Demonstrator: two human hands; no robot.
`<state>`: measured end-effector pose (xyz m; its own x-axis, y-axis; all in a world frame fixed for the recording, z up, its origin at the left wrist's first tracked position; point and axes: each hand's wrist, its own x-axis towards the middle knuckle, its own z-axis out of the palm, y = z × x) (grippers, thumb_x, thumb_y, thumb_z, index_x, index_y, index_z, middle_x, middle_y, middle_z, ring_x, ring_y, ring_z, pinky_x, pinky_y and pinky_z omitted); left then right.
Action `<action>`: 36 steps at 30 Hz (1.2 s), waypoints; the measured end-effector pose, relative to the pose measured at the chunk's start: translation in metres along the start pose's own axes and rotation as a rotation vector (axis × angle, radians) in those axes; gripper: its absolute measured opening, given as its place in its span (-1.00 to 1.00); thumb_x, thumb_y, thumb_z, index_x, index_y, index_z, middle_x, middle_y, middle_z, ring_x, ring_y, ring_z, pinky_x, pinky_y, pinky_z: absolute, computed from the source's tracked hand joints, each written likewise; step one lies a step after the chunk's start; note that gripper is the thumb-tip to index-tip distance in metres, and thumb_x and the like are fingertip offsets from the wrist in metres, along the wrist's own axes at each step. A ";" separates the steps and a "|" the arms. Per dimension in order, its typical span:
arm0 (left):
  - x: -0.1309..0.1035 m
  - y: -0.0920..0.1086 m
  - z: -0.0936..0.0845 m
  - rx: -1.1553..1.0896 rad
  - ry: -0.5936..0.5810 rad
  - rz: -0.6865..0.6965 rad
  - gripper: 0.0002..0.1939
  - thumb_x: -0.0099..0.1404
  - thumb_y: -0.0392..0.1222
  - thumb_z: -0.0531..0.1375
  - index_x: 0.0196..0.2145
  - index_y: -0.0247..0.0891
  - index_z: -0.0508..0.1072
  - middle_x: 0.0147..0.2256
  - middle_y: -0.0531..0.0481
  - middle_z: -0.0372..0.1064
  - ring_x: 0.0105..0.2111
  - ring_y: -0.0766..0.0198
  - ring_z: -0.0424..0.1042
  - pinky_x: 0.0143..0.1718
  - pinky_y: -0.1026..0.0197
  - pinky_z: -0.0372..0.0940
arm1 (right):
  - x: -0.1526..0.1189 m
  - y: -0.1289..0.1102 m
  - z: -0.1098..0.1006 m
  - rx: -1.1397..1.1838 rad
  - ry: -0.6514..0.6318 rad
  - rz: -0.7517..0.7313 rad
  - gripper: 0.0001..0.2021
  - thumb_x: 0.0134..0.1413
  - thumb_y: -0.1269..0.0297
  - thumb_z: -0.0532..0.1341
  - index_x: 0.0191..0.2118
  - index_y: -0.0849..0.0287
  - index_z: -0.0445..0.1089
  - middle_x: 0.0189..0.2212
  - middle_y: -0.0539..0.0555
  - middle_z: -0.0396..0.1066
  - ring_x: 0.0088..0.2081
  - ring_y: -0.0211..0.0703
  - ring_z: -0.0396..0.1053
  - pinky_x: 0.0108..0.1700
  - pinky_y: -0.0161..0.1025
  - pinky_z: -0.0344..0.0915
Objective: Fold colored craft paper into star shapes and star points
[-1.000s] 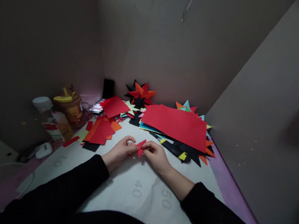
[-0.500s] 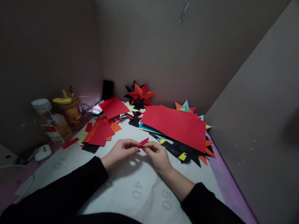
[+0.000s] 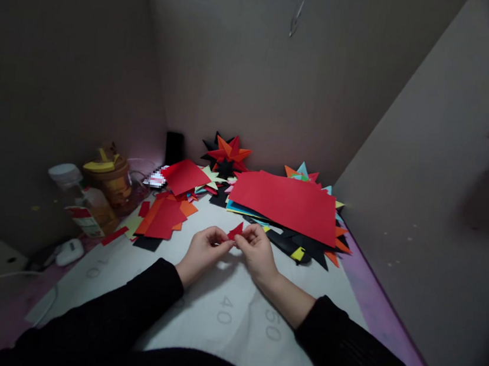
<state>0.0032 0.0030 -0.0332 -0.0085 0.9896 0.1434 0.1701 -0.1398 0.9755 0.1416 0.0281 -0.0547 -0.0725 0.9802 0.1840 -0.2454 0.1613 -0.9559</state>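
Note:
A small folded red paper piece (image 3: 236, 231) with a pointed tip is held up between my two hands, above the white sheet (image 3: 203, 332). My left hand (image 3: 205, 252) pinches its left side between thumb and fingers. On its right side, my right hand (image 3: 259, 255) grips it the same way, the fingers curled. Both thumbs are close together at its lower edge. The fingertips partly hide the paper, so its exact folds cannot be made out.
Large red sheets (image 3: 286, 206) lie behind my right hand, beside a black and yellow cutter (image 3: 284, 244). Small red and orange papers (image 3: 166, 218) lie left. Folded stars (image 3: 229, 152) stand at the back. A bottle (image 3: 90, 208) and a brown cup (image 3: 113, 182) stand far left.
My left hand has shifted slightly right and its wrist has come in closer. The red piece now shows more of its surface, point upward. My right fingers are more curled.

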 end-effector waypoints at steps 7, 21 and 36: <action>0.001 -0.007 0.003 -0.141 -0.006 -0.039 -0.71 0.10 -0.14 0.25 -0.34 -0.23 0.18 -0.56 0.12 0.32 -0.56 0.38 0.32 -0.54 0.37 0.13 | -0.001 0.000 0.001 -0.075 -0.015 -0.009 -0.74 -0.12 0.28 0.25 -0.37 0.08 0.09 -0.54 -0.12 0.22 -0.50 -0.26 0.28 -0.42 -0.29 0.23; 0.008 -0.013 -0.012 -0.259 -0.235 -0.145 -0.55 0.03 -0.12 0.31 -0.18 -0.28 0.23 -0.46 0.10 0.29 -0.51 0.39 0.33 -0.43 0.30 0.22 | 0.001 0.002 -0.007 -0.145 -0.303 0.128 -0.76 -0.10 0.33 0.17 -0.30 0.09 0.07 -0.63 -0.20 0.23 -0.62 -0.34 0.19 -0.54 -0.40 0.05; 0.011 -0.006 -0.017 -0.110 -0.336 -0.224 -0.80 0.02 -0.19 0.28 -0.41 -0.34 0.38 -0.58 0.04 0.35 -0.62 0.40 0.29 -0.55 0.34 0.12 | -0.001 -0.002 -0.007 -0.311 -0.187 -0.056 -0.80 -0.06 0.36 0.16 -0.30 0.09 0.10 -0.50 -0.11 0.27 -0.46 -0.25 0.29 -0.37 -0.28 0.24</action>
<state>-0.0148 0.0143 -0.0347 0.2914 0.9491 -0.1195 0.0942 0.0959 0.9909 0.1488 0.0272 -0.0542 -0.2498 0.9356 0.2494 0.0494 0.2695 -0.9617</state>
